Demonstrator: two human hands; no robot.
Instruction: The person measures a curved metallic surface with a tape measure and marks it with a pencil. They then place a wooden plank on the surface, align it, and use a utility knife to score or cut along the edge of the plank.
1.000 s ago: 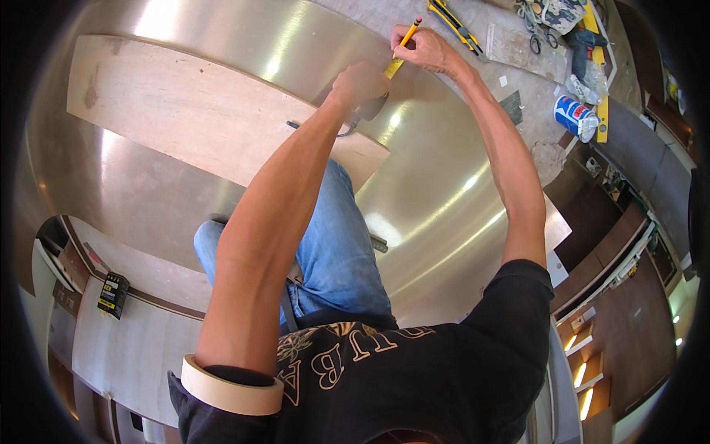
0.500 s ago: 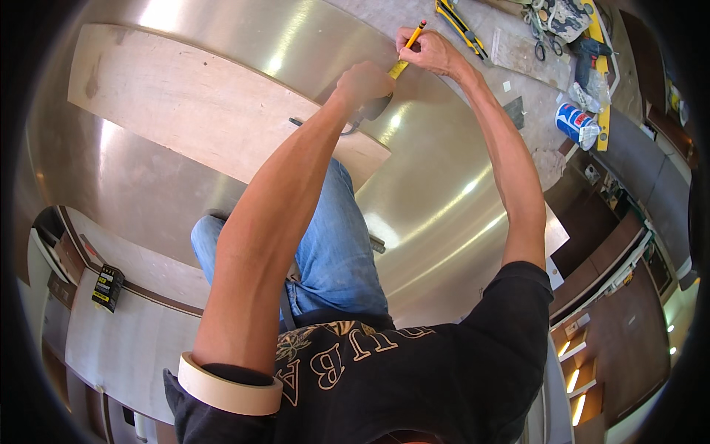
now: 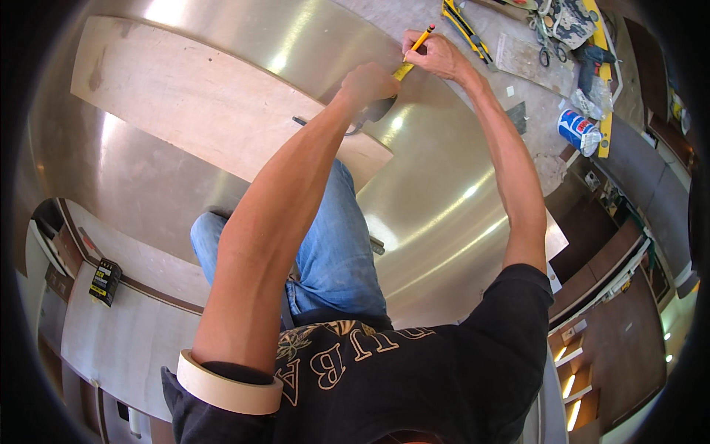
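A brushed metal sheet (image 3: 421,214) lies under both hands, with a long pale plywood board (image 3: 185,89) on its left part. My left hand (image 3: 366,83) is closed on a dark tape measure (image 3: 381,109) just beyond the board, its short yellow blade (image 3: 403,71) showing. That hand looks hazy. My right hand (image 3: 442,58) pinches a yellow pencil (image 3: 422,36), tip down at the blade on the metal. A roll of masking tape (image 3: 222,394) is round my upper left arm.
A worktop (image 3: 540,89) at top right holds a yellow utility knife (image 3: 466,29), scissors (image 3: 544,55), a power drill (image 3: 588,59), a yellow level (image 3: 605,140) and a blue-and-white tub (image 3: 577,132). A black box (image 3: 106,281) sits lower left. My jeans-clad leg (image 3: 333,251) is below.
The view has shifted slightly. Both hands appear a little farther right in the picture, the right with the pencil, whose tip stays at the tape blade. Neither hand has let go.
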